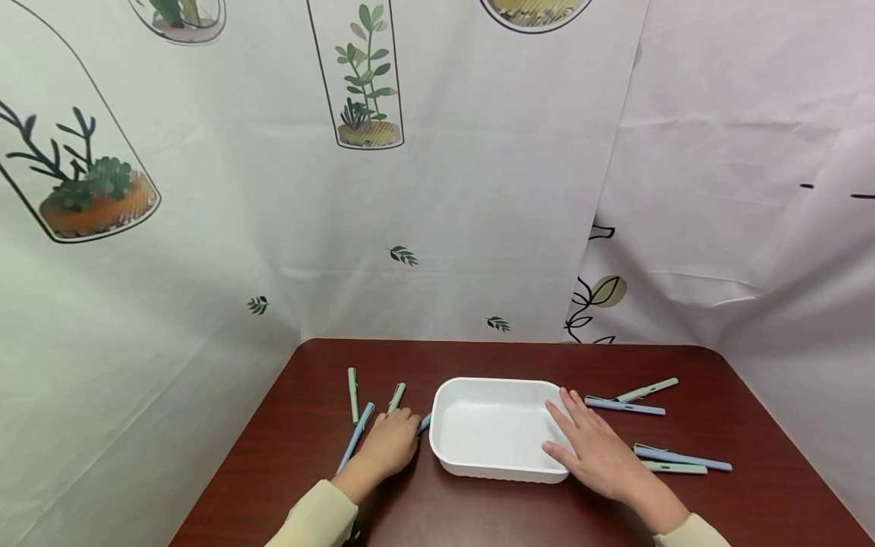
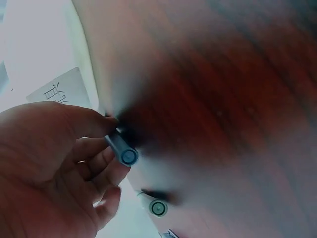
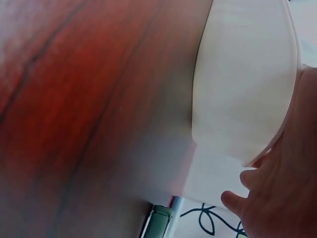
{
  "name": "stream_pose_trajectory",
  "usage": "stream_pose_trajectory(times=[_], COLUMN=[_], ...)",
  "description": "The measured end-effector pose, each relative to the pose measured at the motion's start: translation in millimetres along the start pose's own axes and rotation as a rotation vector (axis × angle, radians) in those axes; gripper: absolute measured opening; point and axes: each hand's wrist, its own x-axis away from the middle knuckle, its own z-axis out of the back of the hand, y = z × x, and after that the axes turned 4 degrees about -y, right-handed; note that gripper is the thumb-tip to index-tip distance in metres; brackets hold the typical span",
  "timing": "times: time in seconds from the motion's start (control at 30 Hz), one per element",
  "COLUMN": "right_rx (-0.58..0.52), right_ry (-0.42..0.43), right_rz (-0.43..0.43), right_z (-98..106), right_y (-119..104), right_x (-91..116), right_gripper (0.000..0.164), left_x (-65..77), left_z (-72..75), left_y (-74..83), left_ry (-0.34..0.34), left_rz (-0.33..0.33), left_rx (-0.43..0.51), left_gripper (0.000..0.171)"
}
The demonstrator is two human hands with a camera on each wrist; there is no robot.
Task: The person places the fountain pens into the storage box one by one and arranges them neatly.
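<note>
A white plastic tray (image 1: 495,433) stands in the middle of the table, its inside bare. Just left of it, my left hand (image 1: 391,441) pinches a blue pen (image 2: 121,148) between thumb and fingers, the round end sticking out toward the wrist camera. In the head view most of this pen is hidden by the hand. A green pen (image 1: 396,397) lies just beyond the knuckles, and a blue pen (image 1: 357,435) lies left of the wrist. With fingers spread, my right hand (image 1: 601,456) rests on the tray's right rim.
Farther left lies another green pen (image 1: 352,395). Right of the tray, a green pen (image 1: 656,387) and a blue pen (image 1: 632,408) cross; nearer, a blue pen (image 1: 690,459) lies against a green pen (image 1: 677,469). A printed cloth (image 1: 444,228) hangs behind the dark red table (image 1: 465,513).
</note>
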Motion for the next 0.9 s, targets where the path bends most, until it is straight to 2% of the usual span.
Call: stream_pose_trajectory(times=[0.2,0.37,0.7,0.9], right_rx=[0.046,0.041,0.055,0.059], right_ry=[-0.024,-0.037,-0.047,-0.039], right_rz=[-0.003,-0.011,0.003,0.003], right_z=[1,2,2,4], right_y=[1,-2,-3,0], right_x=[-2,-3,0,4], right_gripper=[0.070,0.074,0.072,0.070], left_x=[4.1,6.3,7.8,8.5], left_z=[6.6,7.1,6.7,8.2], left_y=[-0.7,-3.4,-11.5,-14.4], left_ry=[-0.005,0.005,0.033,0.013], left_rz=[0.002,0.016,0.090,0.123], left_rx=[0.078,0.105,0.256,0.320], left_gripper=[0.017,0.016,0.019,0.020])
